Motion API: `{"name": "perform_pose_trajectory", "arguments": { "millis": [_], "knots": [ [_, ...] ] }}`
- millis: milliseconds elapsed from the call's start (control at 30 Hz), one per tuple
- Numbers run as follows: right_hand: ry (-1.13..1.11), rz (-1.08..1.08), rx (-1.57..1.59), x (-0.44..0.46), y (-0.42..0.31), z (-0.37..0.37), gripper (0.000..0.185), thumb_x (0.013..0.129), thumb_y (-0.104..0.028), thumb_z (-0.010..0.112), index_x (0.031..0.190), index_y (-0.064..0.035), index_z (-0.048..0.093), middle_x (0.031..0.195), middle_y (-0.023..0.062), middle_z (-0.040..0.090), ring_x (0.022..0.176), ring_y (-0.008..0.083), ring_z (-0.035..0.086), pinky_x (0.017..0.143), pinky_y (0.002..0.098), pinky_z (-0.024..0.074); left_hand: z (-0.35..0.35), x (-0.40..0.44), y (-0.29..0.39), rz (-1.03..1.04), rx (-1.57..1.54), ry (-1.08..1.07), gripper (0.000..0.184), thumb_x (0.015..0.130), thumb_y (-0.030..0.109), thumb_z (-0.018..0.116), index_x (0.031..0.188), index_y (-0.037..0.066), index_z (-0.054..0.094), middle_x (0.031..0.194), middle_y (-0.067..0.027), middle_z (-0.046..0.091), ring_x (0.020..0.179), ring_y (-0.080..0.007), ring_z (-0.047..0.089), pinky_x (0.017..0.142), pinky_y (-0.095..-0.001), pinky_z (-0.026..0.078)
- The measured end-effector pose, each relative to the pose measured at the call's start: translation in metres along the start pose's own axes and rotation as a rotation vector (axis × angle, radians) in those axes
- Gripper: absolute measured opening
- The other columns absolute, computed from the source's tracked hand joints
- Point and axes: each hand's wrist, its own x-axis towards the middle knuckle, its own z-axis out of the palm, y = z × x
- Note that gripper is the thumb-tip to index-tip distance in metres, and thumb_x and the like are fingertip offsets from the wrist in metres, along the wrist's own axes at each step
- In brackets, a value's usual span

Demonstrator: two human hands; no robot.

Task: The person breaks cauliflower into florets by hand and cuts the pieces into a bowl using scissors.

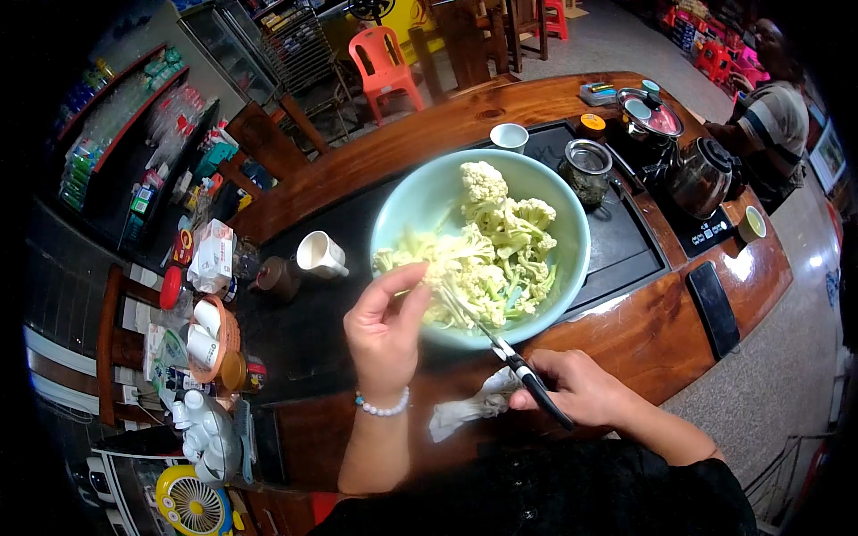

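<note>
A pale green bowl (573, 234) holds cut cauliflower (520, 234). My left hand (386, 326), with a beaded bracelet at the wrist, is over the bowl's near left rim, thumb and fingers pinched on a cauliflower piece (420, 250) that is blurred. My right hand (572, 389) is closed round the black handles of a pair of scissors (516, 362). Their blades reach over the near rim, in among the florets beside my left fingertips. Under the scissors, a crumpled white tissue (465, 414) lies on the wooden table.
A black tray (299, 214) lies under the bowl. Around it are a white mug (322, 255), a small cup (508, 137), a glass jar (587, 170), a glass kettle (702, 179) and a phone (713, 308). A person (773, 116) sits at the far right.
</note>
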Motion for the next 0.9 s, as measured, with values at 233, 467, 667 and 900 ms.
{"name": "perform_pose_trajectory", "arguments": {
  "millis": [233,467,667,900],
  "knots": [
    [0.018,-0.016,-0.034,-0.004,-0.003,-0.001,0.066,0.081,-0.065,0.062,0.098,-0.0018,0.066,0.076,0.016,0.066,0.075,0.0281,0.067,0.07,0.0383,0.0517,0.002,-0.002,0.0,-0.048,-0.009,0.001,0.019,0.087,-0.001,0.066,0.106,-0.003,0.068,0.099,-0.0049,0.068,0.084,-0.0059,0.06,0.074,-0.0185,0.048],
    [0.064,-0.085,0.032,-0.003,-0.004,0.005,0.054,0.084,-0.057,0.064,0.095,-0.0037,0.068,0.076,0.0151,0.066,0.074,0.0271,0.067,0.069,0.0385,0.0514,0.004,-0.003,0.001,-0.055,-0.035,0.0,0.019,0.088,0.001,0.065,0.107,-0.005,0.067,0.097,-0.0044,0.068,0.081,-0.0044,0.059,0.073,-0.0169,0.047],
    [0.083,-0.128,0.056,0.002,0.002,0.011,0.047,0.086,-0.052,0.064,0.095,-0.0059,0.07,0.076,0.0132,0.067,0.073,0.0252,0.067,0.068,0.0377,0.051,0.003,-0.001,-0.001,-0.077,-0.062,0.014,0.02,0.089,0.002,0.064,0.108,-0.005,0.067,0.094,-0.0038,0.068,0.079,-0.0042,0.06,0.071,-0.0166,0.047],
    [-0.002,-0.121,0.313,0.005,0.014,0.019,0.042,0.09,-0.045,0.063,0.1,-0.0047,0.07,0.074,0.0061,0.065,0.069,0.0154,0.062,0.065,0.0317,0.0495,-0.009,0.003,-0.006,-0.1,0.037,-0.03,0.017,0.09,0.001,0.06,0.104,-0.005,0.066,0.093,-0.0049,0.068,0.081,-0.0065,0.06,0.076,-0.0197,0.047]
  ]
}}
